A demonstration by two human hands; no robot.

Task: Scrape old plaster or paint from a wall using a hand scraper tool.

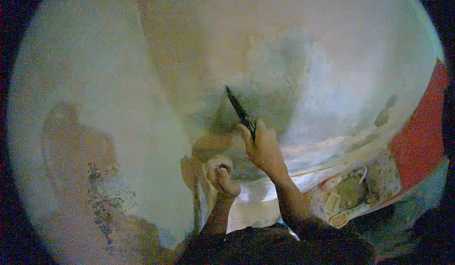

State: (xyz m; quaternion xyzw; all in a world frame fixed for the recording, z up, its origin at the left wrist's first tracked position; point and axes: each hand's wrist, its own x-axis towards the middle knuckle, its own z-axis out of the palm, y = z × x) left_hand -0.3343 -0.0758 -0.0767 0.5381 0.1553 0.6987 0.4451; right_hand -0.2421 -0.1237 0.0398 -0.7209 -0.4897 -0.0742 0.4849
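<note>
In my right hand (265, 149) is a dark, narrow tool with a pointed blade (238, 107), like a knife or a trowel seen edge-on. Its tip points up and to the left, at or close to the patchy wall surface (279, 66); whether it touches I cannot tell. My left hand (224, 178) is closed, lower and further left, beside the wall's corner. Its curled fingers hide what they hold, if anything. Both forearms come in from the lower edge in dark sleeves.
A pale, curved-looking ledge (303, 170) runs below the wall. Right of my right forearm, several small pale blocks (333, 202) lie on a speckled surface. A red panel (422, 127) stands at the far right. Brown and dark patches (102, 189) mark the left wall.
</note>
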